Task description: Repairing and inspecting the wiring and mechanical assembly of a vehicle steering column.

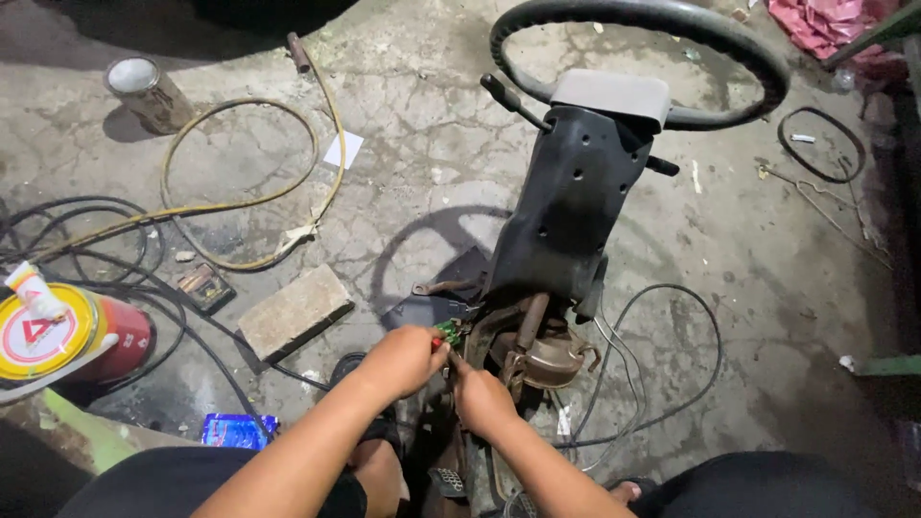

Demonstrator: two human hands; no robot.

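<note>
A small green part (446, 332) is pinched in the left hand (403, 359) fingers at the column (566, 206) base. The right hand (480, 396) fingers are pressed beside it; a steady grip should be kept, clear of the wires (662, 355).

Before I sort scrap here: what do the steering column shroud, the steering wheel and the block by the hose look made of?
Steering column shroud: likely moulded plastic, matt black, with screw holes. Steering wheel: dark rim, probably rubber or plastic; grey hub pad. Block: looks like concrete or brick, rough grey face. Hose: seemingly yellowish rubber.
</note>
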